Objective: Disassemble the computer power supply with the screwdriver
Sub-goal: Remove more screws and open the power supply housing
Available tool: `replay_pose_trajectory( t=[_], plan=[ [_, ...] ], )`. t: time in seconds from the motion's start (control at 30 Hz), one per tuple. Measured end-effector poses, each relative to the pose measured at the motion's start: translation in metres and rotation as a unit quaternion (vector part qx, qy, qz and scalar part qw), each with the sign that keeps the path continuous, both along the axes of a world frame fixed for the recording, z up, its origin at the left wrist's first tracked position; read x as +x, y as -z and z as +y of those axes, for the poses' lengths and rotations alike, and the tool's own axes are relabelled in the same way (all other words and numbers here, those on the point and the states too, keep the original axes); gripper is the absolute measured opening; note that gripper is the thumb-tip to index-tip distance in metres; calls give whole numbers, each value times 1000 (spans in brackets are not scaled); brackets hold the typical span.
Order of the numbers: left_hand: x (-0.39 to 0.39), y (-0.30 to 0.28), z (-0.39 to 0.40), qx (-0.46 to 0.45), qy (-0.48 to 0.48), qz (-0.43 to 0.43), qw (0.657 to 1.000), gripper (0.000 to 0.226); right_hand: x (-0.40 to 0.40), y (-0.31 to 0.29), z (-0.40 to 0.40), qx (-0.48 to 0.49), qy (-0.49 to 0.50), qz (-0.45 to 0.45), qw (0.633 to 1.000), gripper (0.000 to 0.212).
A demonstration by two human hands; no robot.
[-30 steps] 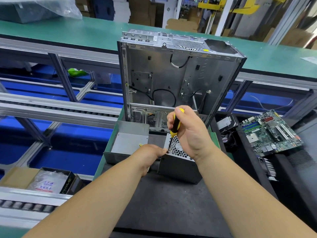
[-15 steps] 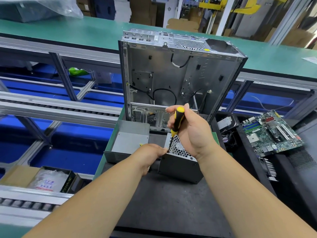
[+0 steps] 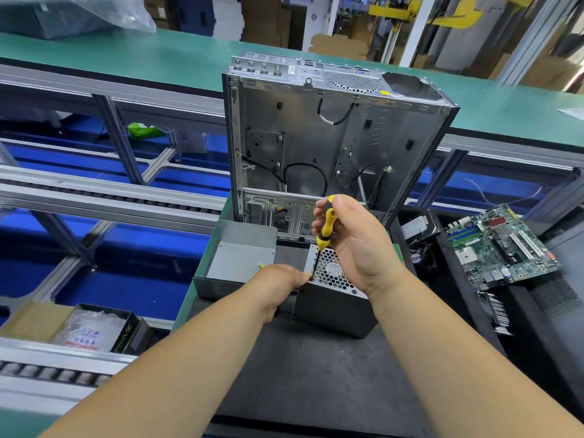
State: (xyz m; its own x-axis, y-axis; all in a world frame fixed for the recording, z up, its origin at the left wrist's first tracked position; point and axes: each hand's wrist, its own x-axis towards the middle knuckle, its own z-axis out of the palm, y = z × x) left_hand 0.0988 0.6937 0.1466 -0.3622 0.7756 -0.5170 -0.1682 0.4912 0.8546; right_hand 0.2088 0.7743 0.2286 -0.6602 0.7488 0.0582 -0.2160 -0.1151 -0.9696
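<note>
The grey power supply stands on the black mat, its honeycomb fan grille facing up. My right hand grips a yellow-and-black screwdriver nearly upright, with the tip down at the grille's near-left corner. My left hand rests against the unit's left side, and its fingertips pinch at the spot where the tip meets the case. The screw itself is hidden by the fingers.
An emptied computer case stands upright just behind the power supply. An open grey metal cover lies to the left. A motherboard, a hard drive and a fan sit to the right. A roller conveyor runs on the left.
My right hand has shifted its grip on the screwdriver handle, the fingers turning round it. The left hand and the power supply have stayed in place.
</note>
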Motion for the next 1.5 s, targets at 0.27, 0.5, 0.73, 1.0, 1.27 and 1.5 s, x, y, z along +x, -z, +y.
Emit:
replay_pose_trajectory(
  t=[0.27,0.5,0.73,1.0,1.27,1.5],
  plan=[
    [2,-1,0,6,-26,-3,1000,18,-2,3,-1,-44,7,32,999,46],
    [4,3,-1,9,-36,28,999,18,-3,4,0,-59,-10,50,997,33],
    [4,7,-2,17,-36,47,998,13,-2,6,2,-67,6,44,997,43],
    [3,7,-8,28,-21,147,989,15,-7,6,1,-90,-10,56,994,61],
    [-9,0,-16,204,102,424,876,16,-6,7,3,-110,-2,74,991,65],
    [-6,-1,-13,210,86,489,842,14,-2,6,3,-75,17,59,995,25]
  ],
)
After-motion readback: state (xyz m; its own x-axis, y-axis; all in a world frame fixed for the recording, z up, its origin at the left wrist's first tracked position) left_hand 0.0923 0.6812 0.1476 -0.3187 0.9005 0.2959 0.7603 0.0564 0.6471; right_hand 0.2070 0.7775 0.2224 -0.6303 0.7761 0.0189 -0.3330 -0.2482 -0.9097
